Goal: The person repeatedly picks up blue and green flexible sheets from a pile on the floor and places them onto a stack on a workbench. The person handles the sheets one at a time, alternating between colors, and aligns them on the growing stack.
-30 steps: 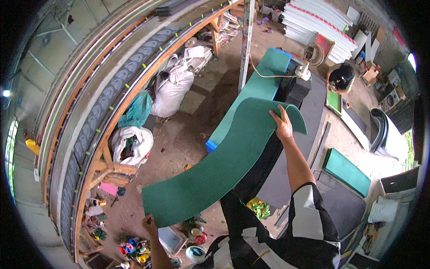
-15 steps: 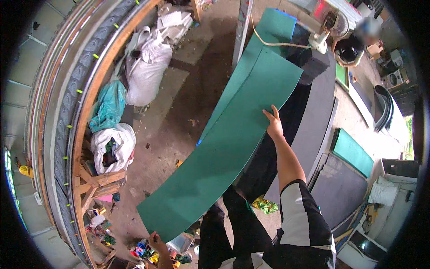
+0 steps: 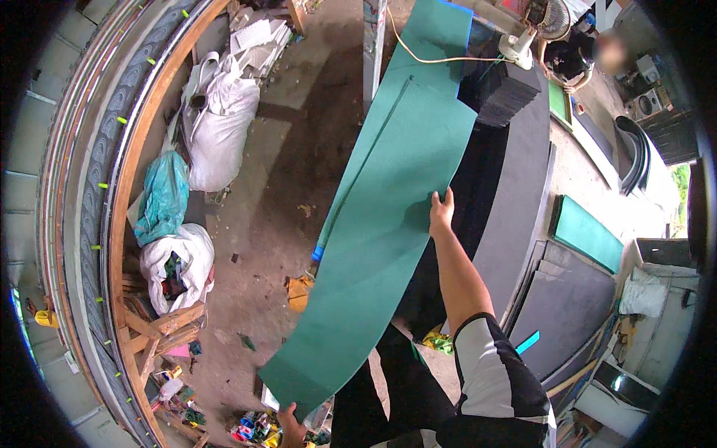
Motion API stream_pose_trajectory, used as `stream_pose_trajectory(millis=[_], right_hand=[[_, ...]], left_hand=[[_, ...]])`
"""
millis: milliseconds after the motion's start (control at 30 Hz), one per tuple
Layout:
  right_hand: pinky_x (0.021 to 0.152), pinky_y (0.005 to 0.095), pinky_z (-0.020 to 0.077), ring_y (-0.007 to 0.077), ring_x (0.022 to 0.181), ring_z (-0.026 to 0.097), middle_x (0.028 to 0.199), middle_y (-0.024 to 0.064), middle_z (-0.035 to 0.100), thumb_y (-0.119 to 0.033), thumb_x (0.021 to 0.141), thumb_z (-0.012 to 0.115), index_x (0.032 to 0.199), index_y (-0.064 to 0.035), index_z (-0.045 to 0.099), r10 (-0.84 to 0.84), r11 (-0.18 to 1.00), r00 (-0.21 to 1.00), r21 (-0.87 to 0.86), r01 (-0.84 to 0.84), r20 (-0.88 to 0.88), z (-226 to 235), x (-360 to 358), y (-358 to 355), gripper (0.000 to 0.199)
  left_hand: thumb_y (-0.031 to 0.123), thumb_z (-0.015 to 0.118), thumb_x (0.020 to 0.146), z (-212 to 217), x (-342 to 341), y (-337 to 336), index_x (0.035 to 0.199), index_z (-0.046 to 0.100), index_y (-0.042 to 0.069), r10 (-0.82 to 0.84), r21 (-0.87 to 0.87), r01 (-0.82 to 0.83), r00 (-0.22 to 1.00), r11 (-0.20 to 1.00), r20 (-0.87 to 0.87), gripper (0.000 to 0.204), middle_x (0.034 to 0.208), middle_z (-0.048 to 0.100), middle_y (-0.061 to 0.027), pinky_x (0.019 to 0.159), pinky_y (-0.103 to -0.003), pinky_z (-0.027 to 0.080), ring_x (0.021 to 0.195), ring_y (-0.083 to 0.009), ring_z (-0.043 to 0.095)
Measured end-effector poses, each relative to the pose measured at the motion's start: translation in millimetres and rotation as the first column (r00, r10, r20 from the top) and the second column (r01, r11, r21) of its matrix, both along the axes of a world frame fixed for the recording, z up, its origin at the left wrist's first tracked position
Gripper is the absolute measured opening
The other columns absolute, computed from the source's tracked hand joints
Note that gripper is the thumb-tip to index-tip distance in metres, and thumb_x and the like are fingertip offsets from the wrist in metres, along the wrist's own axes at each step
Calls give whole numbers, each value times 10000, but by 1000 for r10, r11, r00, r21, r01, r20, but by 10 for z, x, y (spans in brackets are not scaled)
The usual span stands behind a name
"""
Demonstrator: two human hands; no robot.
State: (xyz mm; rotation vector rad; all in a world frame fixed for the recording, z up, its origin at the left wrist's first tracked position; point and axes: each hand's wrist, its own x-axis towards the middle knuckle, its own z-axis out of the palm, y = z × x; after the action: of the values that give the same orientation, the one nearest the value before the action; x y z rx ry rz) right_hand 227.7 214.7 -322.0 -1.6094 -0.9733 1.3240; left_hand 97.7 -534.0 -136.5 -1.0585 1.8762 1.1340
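A long green sheet [image 3: 373, 269], apparently of foam or rubber, slants across the middle in front of me. My left hand [image 3: 291, 427] grips its near lower corner, with fingertips on top and the rest of the hand partly cut off by the lower edge. Halfway along the right edge, my right hand [image 3: 442, 213] holds the sheet, thumb and finger showing at the rim. The sheet's far part overlaps another green sheet [image 3: 429, 37] with blue edges. Black blocks [image 3: 508, 93] are stacked right beside the far end.
A white fan [image 3: 519, 48] with a trailing cord stands at the far right, and a person [image 3: 571, 60] is bent over a green panel beyond it. White sacks [image 3: 220, 142] and a wooden rack [image 3: 123, 224] line the left. Dark sheets [image 3: 560, 313] lie on my right.
The green sheet has shifted away from me and now lies more in line with the sheet under it. Its near corner and my left hand moved right; my right hand is nearer along the edge.
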Motion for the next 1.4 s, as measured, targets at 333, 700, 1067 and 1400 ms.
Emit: stream_pose_trajectory(millis=[333,700,1067,1400], right_hand=[[636,388,442,228,914,563,1235,97,588,-604,933,622,1471,-189,465,184,954,981,-229,-194,-64,-62,371,172,698],[795,283,483,119,884,592,1087,8,664,-67,971,642,1392,-90,571,3,998,999,-62,-6,-54,-214,172,-45,428],[787,338,508,159,924,633,1121,38,675,-143,999,620,1434,-129,517,144,955,987,-252,-157,-69,-363,269,-1643,447],[823,357,518,207,990,625,1183,103,650,-261,946,719,1432,-59,508,46,962,993,-262,-74,-111,267,-190,-530,567]], left_hand=[[207,751,859,663,-124,1024,1109,587,105,-147,369,106,985,923,85,316,852,601,-58,681,-433,474,713,-245,553],[27,761,794,1045,-224,1845,1222,622,79,-210,472,169,977,865,34,454,1100,651,-54,890,-455,475,999,-253,605],[-28,786,784,753,-199,2150,1237,639,69,-248,528,245,967,813,-66,486,1148,682,-31,953,-435,476,1042,-224,639],[27,763,854,44,-55,2926,1126,621,85,-338,408,359,933,840,-125,312,1121,649,-43,859,-424,523,1076,-213,613]])
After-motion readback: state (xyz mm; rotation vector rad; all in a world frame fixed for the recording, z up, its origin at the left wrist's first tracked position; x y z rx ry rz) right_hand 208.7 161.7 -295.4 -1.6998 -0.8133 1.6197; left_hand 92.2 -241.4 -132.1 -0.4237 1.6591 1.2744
